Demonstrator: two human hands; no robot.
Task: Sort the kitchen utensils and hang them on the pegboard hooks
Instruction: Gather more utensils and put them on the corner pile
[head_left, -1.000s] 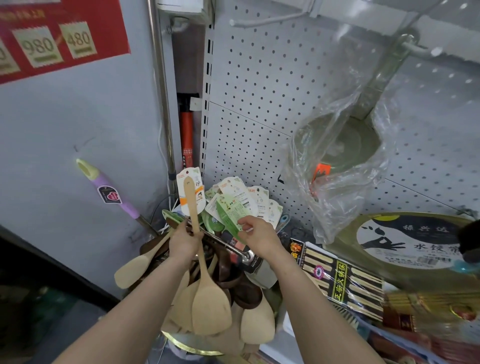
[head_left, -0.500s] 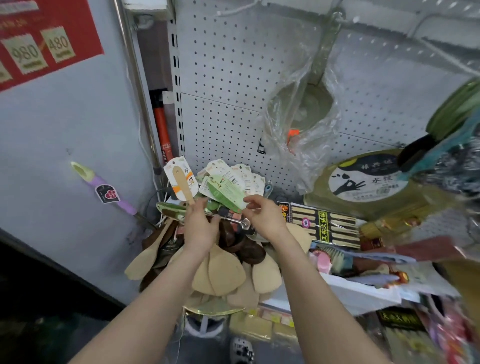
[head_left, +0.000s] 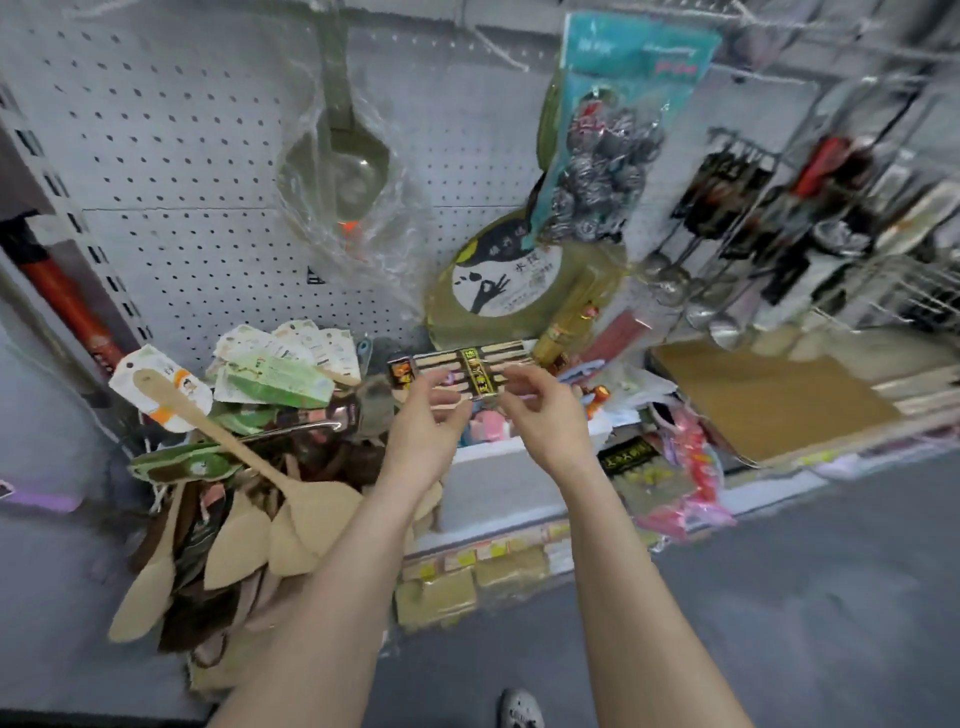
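A white pegboard (head_left: 208, 156) fills the back wall. A bunch of wooden spatulas (head_left: 249, 525) with paper tags hangs from a hook at the lower left, and one light spatula (head_left: 218, 431) lies slanted across the bunch. My left hand (head_left: 423, 431) and my right hand (head_left: 543, 415) hover side by side just in front of a black and yellow pack of chopsticks (head_left: 467, 364) on the shelf. The fingers of both hands are loosely curled and I see nothing held in them. The view is motion blurred.
A ladle in a clear plastic bag (head_left: 337, 171) hangs on the pegboard. A pack of steel scourers (head_left: 608, 156) hangs above a round bamboo mat (head_left: 498, 280). Metal ladles (head_left: 691, 296) hang at the right. A white box (head_left: 493, 478) stands under my hands.
Both hands have left the spatula bunch and its hook and moved right to the chopsticks pack. The view has swung right, showing more of the shelf.
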